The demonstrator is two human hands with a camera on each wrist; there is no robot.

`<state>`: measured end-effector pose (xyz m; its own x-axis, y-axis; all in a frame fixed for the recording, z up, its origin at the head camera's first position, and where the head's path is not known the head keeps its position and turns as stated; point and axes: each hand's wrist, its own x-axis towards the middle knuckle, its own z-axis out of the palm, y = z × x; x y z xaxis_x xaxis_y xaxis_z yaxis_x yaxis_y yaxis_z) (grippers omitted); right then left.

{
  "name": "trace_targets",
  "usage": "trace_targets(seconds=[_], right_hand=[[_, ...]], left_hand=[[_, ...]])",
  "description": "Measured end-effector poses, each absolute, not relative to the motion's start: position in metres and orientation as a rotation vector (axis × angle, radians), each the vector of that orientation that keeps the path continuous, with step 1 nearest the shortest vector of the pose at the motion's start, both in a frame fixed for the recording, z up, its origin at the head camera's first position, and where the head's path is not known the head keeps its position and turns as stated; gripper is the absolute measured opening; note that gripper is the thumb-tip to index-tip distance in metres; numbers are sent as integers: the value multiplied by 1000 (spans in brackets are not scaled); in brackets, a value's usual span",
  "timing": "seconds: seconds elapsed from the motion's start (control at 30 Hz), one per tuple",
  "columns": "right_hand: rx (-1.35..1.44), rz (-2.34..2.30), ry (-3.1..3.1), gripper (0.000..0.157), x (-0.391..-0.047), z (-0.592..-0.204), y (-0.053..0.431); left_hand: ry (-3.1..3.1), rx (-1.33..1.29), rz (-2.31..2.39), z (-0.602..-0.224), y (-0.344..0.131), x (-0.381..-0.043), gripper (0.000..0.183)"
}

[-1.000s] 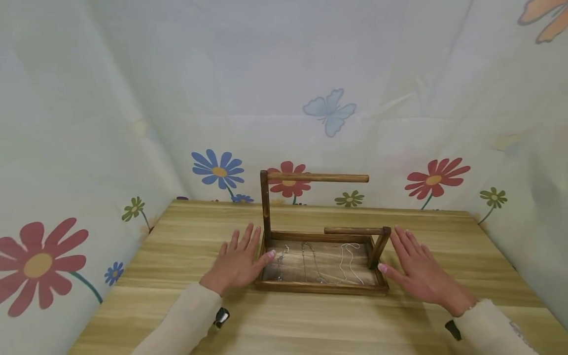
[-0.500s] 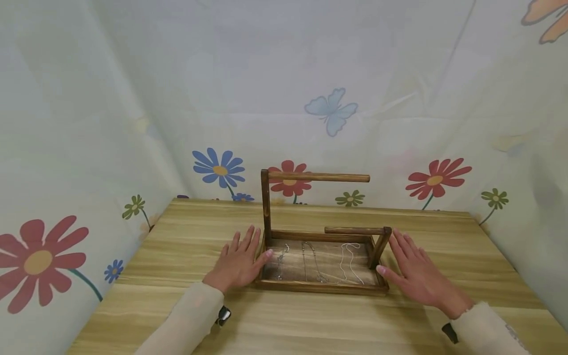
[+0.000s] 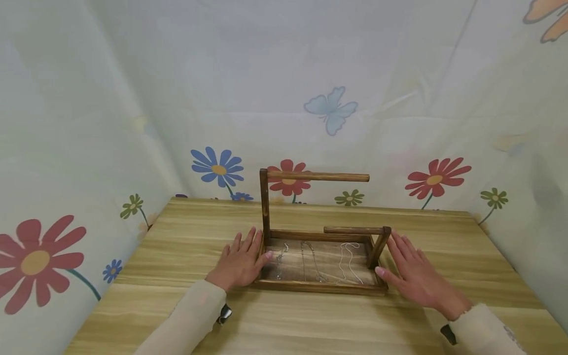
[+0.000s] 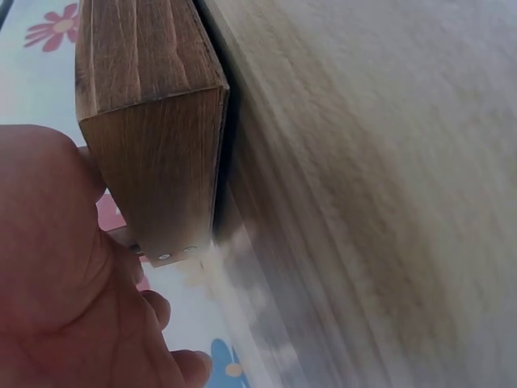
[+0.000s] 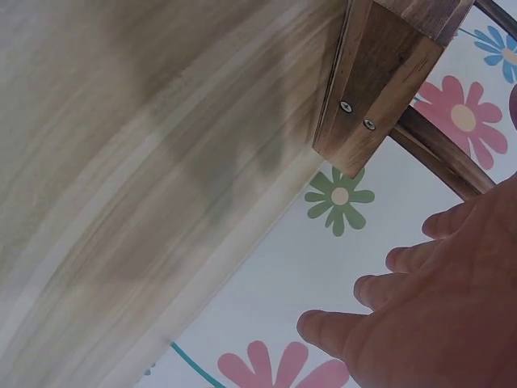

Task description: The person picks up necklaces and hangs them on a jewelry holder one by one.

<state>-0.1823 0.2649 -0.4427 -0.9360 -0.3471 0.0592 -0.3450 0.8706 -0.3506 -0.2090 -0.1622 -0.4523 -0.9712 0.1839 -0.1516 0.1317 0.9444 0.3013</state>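
A dark brown wooden tray (image 3: 319, 287) stands on the table with three thin chains lying apart inside it. The left chain (image 3: 285, 246) and the middle chain (image 3: 321, 279) are darker silver; the right chain (image 3: 351, 261) is paler. At the tray's left end is my left hand (image 3: 239, 264), fingers straight along the outside, thumb over the rim. My right hand (image 3: 419, 276) lies along the right end, fingers extended, thumb tip at the rim. The left wrist view has the tray's corner (image 4: 157, 153) beside my palm. Two screws (image 5: 369, 124) show on its end in the right wrist view.
From the tray's left end rises a tall post with a long upper bar (image 3: 319, 176). A shorter post at the right carries a lower bar (image 3: 355, 230). Beneath lies a wood-grain table (image 3: 191, 231), with a flower-printed cloth (image 3: 266, 98) behind and at both sides.
Both hands have moved slightly inward, closer to the tray's ends. The tray and the chains look the same.
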Motion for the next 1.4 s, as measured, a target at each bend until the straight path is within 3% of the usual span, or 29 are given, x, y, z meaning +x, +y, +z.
trace_targets(seconds=[1.4], right_hand=[[-634,-671,3014,73,-152,-435,267]], left_hand=[[2849,332,570,-466,-165,-212,74]])
